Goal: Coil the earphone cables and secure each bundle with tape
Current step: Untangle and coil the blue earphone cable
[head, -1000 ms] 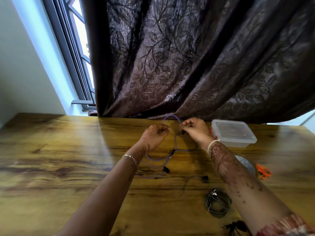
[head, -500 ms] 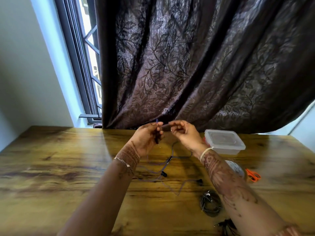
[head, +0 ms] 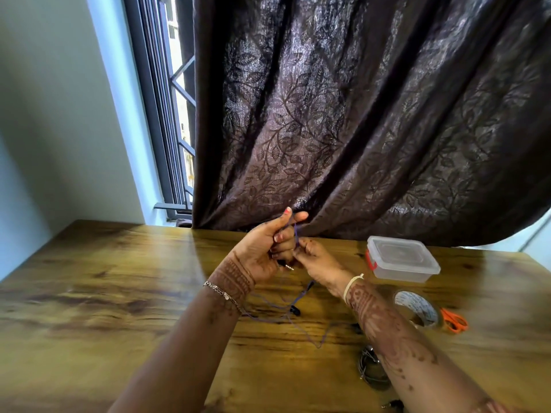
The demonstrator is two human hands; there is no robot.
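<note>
Left hand [head: 262,248] raised above the wooden table [head: 104,287], palm turned toward the camera, wrist bent up, fingers curled shut around the purple earphone cable [head: 280,308]; thumb and index tips point up to 12 o'clock against the dark curtain [head: 357,129]. Cable's metal jack pokes out just below the left palm. Right hand [head: 317,259] sits at 3 o'clock of the left, touching it, fingertips pinched closed on the same cable strand running up between both hands. Both forearms come in from 6 o'clock, angled inward. Rest of the purple cable hangs down from the hands and trails loose on the table at 6 o'clock of them, with a black earbud lying there. A coiled dark cable bundle [head: 371,368] lies on the table at 5 o'clock, partly behind the right forearm. Tape roll [head: 417,308] and orange scissors [head: 454,320] lie at 4 o'clock, just beside each other; clear lidded plastic box [head: 401,259] at 3 o'clock.
</note>
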